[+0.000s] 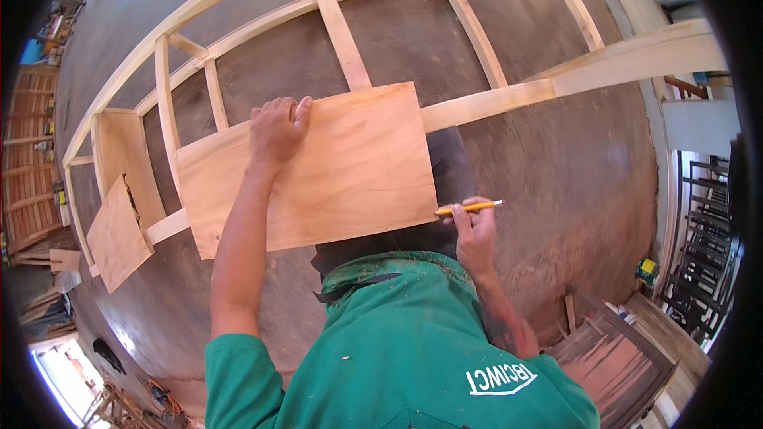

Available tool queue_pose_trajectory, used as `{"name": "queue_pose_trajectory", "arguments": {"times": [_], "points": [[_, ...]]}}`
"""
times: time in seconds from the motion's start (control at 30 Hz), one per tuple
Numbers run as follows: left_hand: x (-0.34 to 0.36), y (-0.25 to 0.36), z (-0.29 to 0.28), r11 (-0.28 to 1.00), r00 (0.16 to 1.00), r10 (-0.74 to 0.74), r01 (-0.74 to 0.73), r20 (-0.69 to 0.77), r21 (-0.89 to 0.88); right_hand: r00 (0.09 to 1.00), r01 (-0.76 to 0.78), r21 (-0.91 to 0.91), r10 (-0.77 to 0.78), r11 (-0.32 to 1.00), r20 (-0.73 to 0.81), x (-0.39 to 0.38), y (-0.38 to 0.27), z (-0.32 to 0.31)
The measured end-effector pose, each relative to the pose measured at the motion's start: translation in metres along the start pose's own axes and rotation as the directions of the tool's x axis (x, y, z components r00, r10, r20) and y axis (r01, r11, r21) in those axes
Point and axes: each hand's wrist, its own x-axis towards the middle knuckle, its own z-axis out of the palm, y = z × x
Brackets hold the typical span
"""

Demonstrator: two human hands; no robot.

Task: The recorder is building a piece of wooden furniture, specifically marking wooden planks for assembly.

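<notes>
A rectangular plywood panel [350,175] lies tilted against a pale timber frame [334,24]. My left hand [278,131] grips the panel's far edge, its fingers bent over that edge and the thumb lying to the right. In my right hand [474,234] is a yellow pencil [483,206], pinched between thumb and fingers. Its tip is at the panel's right edge, close to the near right corner; whether it touches the wood I cannot tell.
A smaller plywood piece [119,237] leans on the frame's left end, beside a boxed-in section [127,151]. Brown concrete floor [564,183] spreads around the frame. At the lower right stand a worn wooden board [608,361] and a green-and-yellow can [648,270], with dark metal racks [699,246] beyond.
</notes>
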Motion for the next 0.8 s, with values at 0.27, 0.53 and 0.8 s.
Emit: {"name": "queue_pose_trajectory", "arguments": {"times": [0.27,0.53,0.8], "points": [[0.003,0.001,-0.002,1.0,1.0,-0.002,0.002,0.021,-0.002,1.0,0.015,-0.004,-0.015,1.0,-0.003,-0.004,0.0,-0.002],[0.005,0.001,0.002,1.0,1.0,0.014,-0.014,0.018,-0.01,1.0,-0.011,-0.051,0.012,0.999,0.027,-0.008,0.014,-0.012],[0.004,0.006,-0.004,0.999,0.992,-0.051,0.05,0.113,0.008,1.0,-0.006,0.02,0.006,1.0,-0.023,-0.014,0.003,-0.024]]}}
